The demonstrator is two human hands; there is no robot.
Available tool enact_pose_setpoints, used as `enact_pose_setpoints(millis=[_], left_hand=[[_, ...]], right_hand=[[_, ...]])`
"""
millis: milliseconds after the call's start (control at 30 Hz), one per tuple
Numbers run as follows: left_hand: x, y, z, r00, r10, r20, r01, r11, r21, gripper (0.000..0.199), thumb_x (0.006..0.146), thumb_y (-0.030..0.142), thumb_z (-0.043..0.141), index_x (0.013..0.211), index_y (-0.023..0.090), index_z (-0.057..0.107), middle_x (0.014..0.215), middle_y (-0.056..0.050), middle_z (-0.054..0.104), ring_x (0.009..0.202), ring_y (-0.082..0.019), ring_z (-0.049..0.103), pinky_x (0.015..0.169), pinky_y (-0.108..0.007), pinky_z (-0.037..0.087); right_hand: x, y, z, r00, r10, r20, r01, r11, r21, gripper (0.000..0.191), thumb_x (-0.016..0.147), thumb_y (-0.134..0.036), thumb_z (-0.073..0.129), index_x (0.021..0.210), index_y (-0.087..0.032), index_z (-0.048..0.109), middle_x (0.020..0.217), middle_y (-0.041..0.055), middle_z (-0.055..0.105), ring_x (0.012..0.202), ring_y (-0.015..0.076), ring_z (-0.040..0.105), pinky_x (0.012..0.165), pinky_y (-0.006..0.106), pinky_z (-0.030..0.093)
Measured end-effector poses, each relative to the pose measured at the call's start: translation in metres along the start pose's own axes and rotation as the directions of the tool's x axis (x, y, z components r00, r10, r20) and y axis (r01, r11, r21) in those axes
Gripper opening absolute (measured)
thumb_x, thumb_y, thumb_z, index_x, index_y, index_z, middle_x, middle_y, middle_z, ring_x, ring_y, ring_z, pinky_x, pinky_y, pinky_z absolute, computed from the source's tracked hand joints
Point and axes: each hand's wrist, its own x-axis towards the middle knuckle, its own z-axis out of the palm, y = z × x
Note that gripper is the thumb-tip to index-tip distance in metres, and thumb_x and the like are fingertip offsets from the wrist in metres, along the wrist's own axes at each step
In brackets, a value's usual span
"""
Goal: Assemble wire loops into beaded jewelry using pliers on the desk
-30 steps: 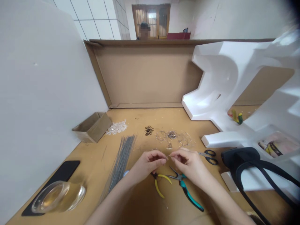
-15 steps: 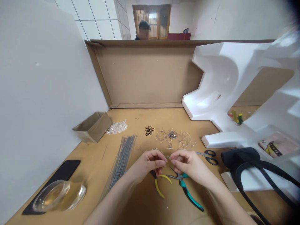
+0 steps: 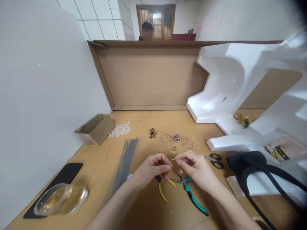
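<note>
Between my two hands runs a short, thin, curved piece of wire (image 3: 173,159). My left hand (image 3: 160,166) pinches one end of it with thumb and forefinger. The other end sits in the fingertips of my right hand (image 3: 189,163), also closed in a pinch. Under my left hand lie yellow-handled pliers (image 3: 163,192), their jaws partly hidden by the fingers. Green-handled pliers (image 3: 194,199) rest with jaws apart below my right hand. A bundle of straight grey wires (image 3: 123,166) lies to the left, partly covered by my left forearm.
Beyond my hands are black rings (image 3: 153,133) and a tangle of bent wire pieces (image 3: 177,138). Clear small pieces (image 3: 120,129) lie by a cardboard box (image 3: 96,129). Scissors (image 3: 216,161), a black strap (image 3: 249,172) and white foam (image 3: 216,86) stand right; a clear bowl (image 3: 52,201) sits left on a black phone-like slab (image 3: 69,172).
My right hand has shifted slightly up and away from my left, so more of the wire shows between them. The tools on the table have stayed put.
</note>
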Motion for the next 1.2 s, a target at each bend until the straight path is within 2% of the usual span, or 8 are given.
enact_pose_setpoints(millis=[267, 500, 600, 733, 967, 1200], left_hand=[[0.001, 0.002, 0.000, 0.999, -0.032, -0.027, 0.032, 0.999, 0.018, 0.025, 0.066, 0.032, 0.073, 0.077, 0.013, 0.061, 0.055, 0.002, 0.058, 0.048, -0.007, 0.052, 0.046, -0.018, 0.040], [0.001, 0.003, -0.002, 1.000, -0.022, -0.019, 0.023, 0.997, 0.075, 0.023, 0.068, 0.033, 0.071, 0.075, 0.013, 0.062, 0.051, 0.007, 0.047, 0.041, -0.002, 0.039, 0.041, -0.016, 0.031], [0.001, 0.003, -0.002, 0.999, -0.031, -0.013, 0.032, 0.998, 0.053, 0.024, 0.068, 0.034, 0.071, 0.075, 0.014, 0.060, 0.051, 0.005, 0.050, 0.043, -0.004, 0.043, 0.041, -0.016, 0.033], [0.000, 0.005, 0.000, 0.999, -0.030, -0.012, 0.031, 0.998, 0.063, 0.026, 0.069, 0.035, 0.070, 0.075, 0.013, 0.058, 0.062, 0.001, 0.058, 0.048, -0.006, 0.049, 0.042, -0.016, 0.036], [-0.002, 0.005, 0.006, 1.000, -0.003, -0.020, 0.004, 0.998, 0.068, 0.029, 0.071, 0.039, 0.067, 0.074, 0.013, 0.055, 0.058, 0.003, 0.054, 0.047, -0.005, 0.048, 0.044, -0.016, 0.039], [-0.003, 0.010, 0.006, 0.999, 0.015, -0.046, -0.010, 0.995, 0.103, 0.031, 0.068, 0.040, 0.069, 0.075, 0.013, 0.056, 0.060, 0.003, 0.053, 0.048, -0.005, 0.048, 0.045, -0.018, 0.042]], right_hand=[[0.002, 0.005, -0.005, 0.977, 0.146, 0.159, -0.171, 0.972, 0.162, 0.018, 0.075, -0.033, 0.060, 0.081, -0.017, 0.062, 0.056, -0.0018, 0.059, 0.050, 0.0106, 0.056, 0.050, 0.022, 0.045], [0.002, 0.006, -0.001, 0.952, 0.196, 0.234, -0.229, 0.966, 0.120, 0.021, 0.076, -0.037, 0.060, 0.074, -0.017, 0.061, 0.053, -0.0023, 0.058, 0.047, 0.0095, 0.054, 0.048, 0.021, 0.044], [0.003, 0.008, 0.001, 0.953, 0.187, 0.240, -0.223, 0.965, 0.135, 0.019, 0.076, -0.035, 0.060, 0.077, -0.017, 0.061, 0.055, -0.0020, 0.058, 0.049, 0.0098, 0.054, 0.049, 0.021, 0.044], [0.004, 0.012, 0.002, 0.961, 0.160, 0.225, -0.192, 0.973, 0.129, 0.016, 0.077, -0.033, 0.059, 0.078, -0.016, 0.061, 0.058, -0.0014, 0.059, 0.051, 0.0099, 0.055, 0.050, 0.021, 0.043], [0.000, 0.009, 0.000, 0.975, 0.082, 0.209, -0.091, 0.995, 0.030, 0.016, 0.080, -0.030, 0.055, 0.075, -0.017, 0.060, 0.057, -0.0011, 0.059, 0.052, 0.0097, 0.053, 0.050, 0.021, 0.042], [0.001, 0.001, 0.002, 0.970, 0.137, 0.199, -0.171, 0.972, 0.164, 0.017, 0.076, -0.034, 0.060, 0.075, -0.017, 0.060, 0.057, -0.0019, 0.058, 0.051, 0.0101, 0.056, 0.050, 0.022, 0.043]])
